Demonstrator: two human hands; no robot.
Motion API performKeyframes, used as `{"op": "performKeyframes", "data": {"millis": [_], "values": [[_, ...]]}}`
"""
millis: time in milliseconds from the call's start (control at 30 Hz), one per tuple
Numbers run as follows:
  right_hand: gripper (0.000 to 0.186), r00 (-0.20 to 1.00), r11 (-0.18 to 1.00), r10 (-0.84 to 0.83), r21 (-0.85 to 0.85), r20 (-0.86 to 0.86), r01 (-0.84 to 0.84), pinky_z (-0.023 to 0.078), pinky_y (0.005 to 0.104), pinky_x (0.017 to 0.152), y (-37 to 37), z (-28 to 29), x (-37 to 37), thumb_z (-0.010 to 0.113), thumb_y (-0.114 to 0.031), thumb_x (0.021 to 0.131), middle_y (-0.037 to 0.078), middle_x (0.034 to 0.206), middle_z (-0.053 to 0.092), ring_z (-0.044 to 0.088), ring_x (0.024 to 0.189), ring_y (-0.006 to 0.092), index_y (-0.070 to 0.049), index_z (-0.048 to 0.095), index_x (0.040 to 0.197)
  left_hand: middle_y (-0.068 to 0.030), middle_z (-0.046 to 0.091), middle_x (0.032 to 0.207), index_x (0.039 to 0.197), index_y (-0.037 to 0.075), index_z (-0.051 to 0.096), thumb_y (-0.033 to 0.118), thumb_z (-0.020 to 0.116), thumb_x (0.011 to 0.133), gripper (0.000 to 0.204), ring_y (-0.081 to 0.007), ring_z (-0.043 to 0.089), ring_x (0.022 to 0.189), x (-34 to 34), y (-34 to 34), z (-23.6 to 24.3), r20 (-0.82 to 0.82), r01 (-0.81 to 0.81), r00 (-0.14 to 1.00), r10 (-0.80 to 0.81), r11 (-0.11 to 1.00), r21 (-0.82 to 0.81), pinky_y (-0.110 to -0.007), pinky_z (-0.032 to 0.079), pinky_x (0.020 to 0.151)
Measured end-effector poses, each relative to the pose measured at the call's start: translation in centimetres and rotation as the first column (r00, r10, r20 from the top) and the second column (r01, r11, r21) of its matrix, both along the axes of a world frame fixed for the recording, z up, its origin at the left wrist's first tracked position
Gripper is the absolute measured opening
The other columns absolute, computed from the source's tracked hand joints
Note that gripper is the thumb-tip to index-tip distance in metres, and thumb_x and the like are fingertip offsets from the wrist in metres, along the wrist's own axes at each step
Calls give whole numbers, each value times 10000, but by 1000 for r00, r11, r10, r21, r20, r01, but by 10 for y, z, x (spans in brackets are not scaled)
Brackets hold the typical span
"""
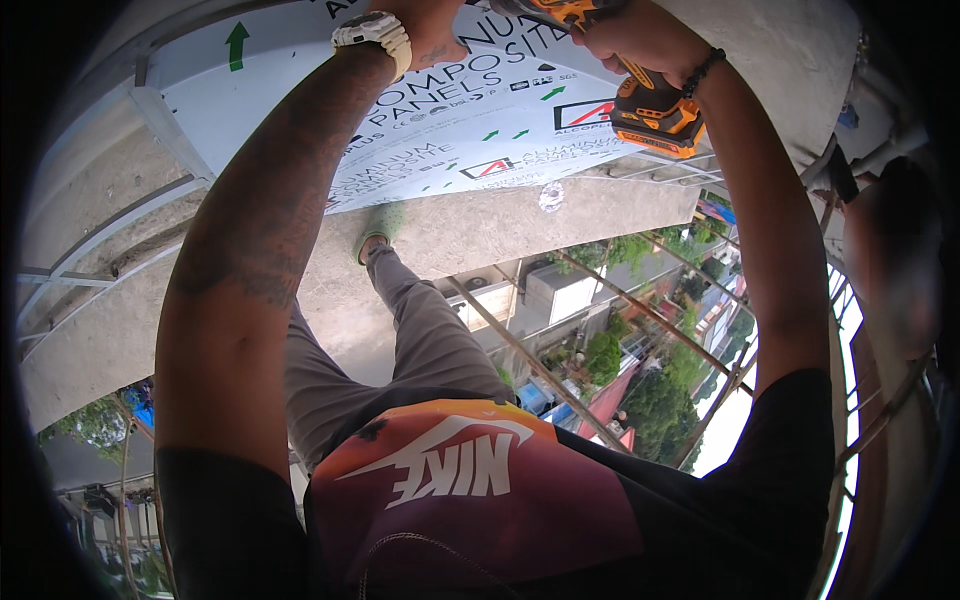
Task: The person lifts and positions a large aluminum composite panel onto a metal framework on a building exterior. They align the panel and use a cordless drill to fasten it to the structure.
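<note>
My right hand (pixel 645 42) is wrapped round the handle of a cordless drill (pixel 655 115), orange and black, with its battery toward me. The drill's front end runs out at the top edge, so its tip is hidden. To its left, my left hand (pixel 432 35) is at the upper face of a large panel (pixel 400 180) wrapped in pale blue film with dark print and green arrows. That hand's fingers are cut off by the frame's edge, so what they hold or touch does not show. A pale watch (pixel 375 38) sits on the left wrist.
I stand on a narrow concrete ledge (pixel 450 225). Metal framing (pixel 165 120) runs along the left. Thin scaffold poles (pixel 560 375) cross on the right, with a street, trees (pixel 605 355) and roofs far below. A blurred shape (pixel 895 260) fills the right rim.
</note>
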State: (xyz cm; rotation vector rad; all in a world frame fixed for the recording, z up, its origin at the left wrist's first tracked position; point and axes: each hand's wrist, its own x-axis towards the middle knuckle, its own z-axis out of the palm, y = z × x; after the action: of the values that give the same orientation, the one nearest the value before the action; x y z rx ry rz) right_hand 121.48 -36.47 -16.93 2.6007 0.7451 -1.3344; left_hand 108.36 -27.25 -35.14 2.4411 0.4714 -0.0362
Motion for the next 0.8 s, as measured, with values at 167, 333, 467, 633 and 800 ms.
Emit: {"op": "performKeyframes", "data": {"millis": [167,333,467,633,800], "values": [[111,998,998,46,54,-30,-44,287,278,370,2,-11,10,598,58,801,16,630,497,392,462,84,-31,537,828,-187,706,1221,1216,42,686,376,836,776,572,-350,625,1207,-9,6,-10,33,-50,998,48,998,46,-492,439,1081],[120,988,988,145,-53,54,-142,345,290,411,3,-6,8,603,59,793,23,649,522,441,496,103,-34,546,844,-185,715,1184,1160,44,706,382,849,756,546,-343,649,1170,-3,5,-9,75,-11,997,8,999,46,-489,472,1037],[105,985,986,157,45,77,-161,383,291,460,-4,-15,12,607,47,808,21,665,532,479,550,114,-29,548,850,-184,723,1157,1132,40,713,365,852,746,523,-339,658,1151,-5,4,-11,71,-19,997,16,999,43,-482,483,1021],[103,986,990,140,-1,88,-140,401,298,484,4,-15,10,611,46,816,17,677,532,483,574,125,-30,553,855,-184,723,1160,1135,45,715,360,851,748,518,-343,656,1153,-11,8,-11,54,-39,998,37,999,24,-478,481,1024],[103,985,989,145,20,97,-147,392,296,484,-5,-16,14,604,54,814,13,678,524,480,579,124,-30,554,847,-189,717,1180,1163,33,698,366,855,748,555,-346,654,1160,-2,4,-10,59,-15,998,13,1000,21,-480,476,1032]]}}
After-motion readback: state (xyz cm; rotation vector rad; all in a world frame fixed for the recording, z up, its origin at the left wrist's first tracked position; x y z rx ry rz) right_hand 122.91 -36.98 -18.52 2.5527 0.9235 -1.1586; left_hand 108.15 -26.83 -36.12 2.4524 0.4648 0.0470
